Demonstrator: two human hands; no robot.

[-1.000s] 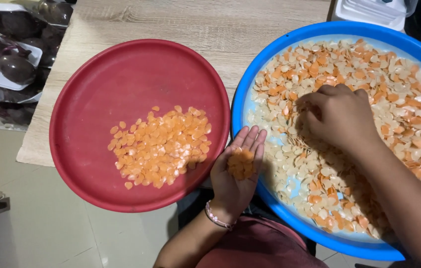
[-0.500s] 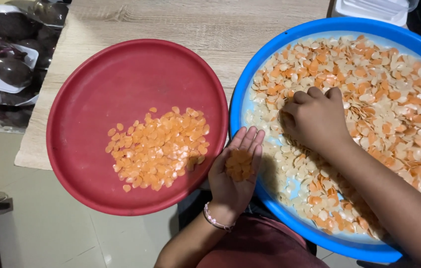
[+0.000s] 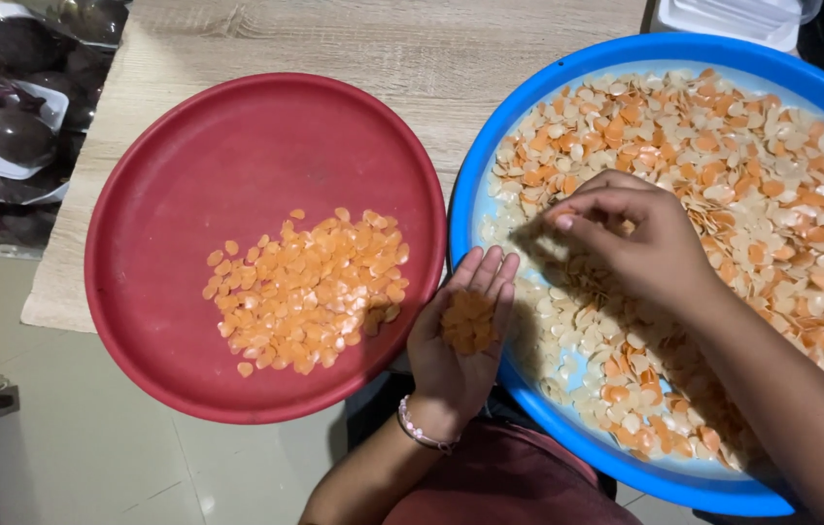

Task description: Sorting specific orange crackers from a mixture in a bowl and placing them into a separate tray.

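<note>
Left hand (image 3: 459, 335) palm up, fingers pointing up-frame, cupped loosely around small heap of orange chips (image 3: 468, 321); sits between red plate (image 3: 188, 146) and blue basin (image 3: 567, 428) rim. Right hand (image 3: 640, 243) over basin, fingertips pinched narrow, pointing left; seems to nip one chip, hard to tell. Plate: orange chip pile (image 3: 307, 290). Basin: mixed pale and orange chips (image 3: 772, 156). Both on wooden worktop (image 3: 412, 49).

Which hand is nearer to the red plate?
Left. The left hand lies palm up with orange pieces in it, at the red plate rim. The right hand is farther off, over the blue basin.
</note>
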